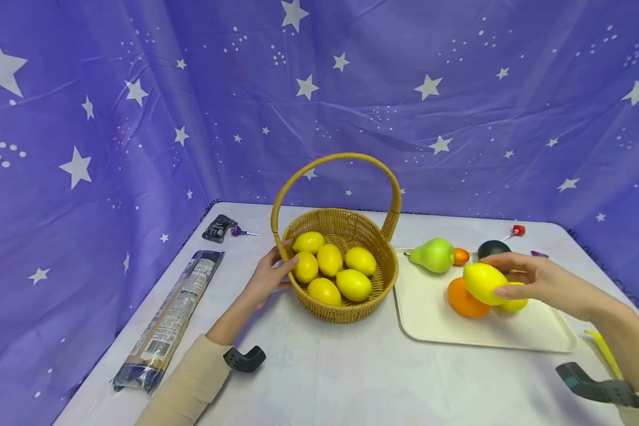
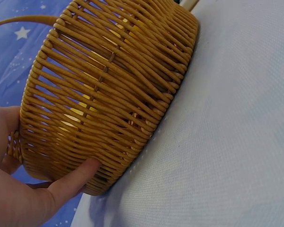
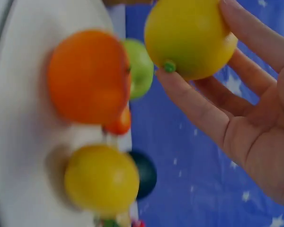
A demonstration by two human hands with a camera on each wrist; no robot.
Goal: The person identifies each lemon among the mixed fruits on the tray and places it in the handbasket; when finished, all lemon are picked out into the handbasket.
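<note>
My left hand holds the left side of a woven wicker basket by its rim, near the foot of the tall handle. In the left wrist view one digit lies along the basket's weave. Several yellow lemons lie inside. Over the tray, my right hand pinches another lemon between thumb and fingers. Below that lemon are an orange and a further lemon, partly hidden by the hand. The right wrist view shows the held lemon raised off the tray surface.
The cream tray also bears a green pear, a small orange-red fruit and a dark green fruit. Around it lie a red lollipop and a yellow item. At left are a long package, a black packet and a purple lollipop.
</note>
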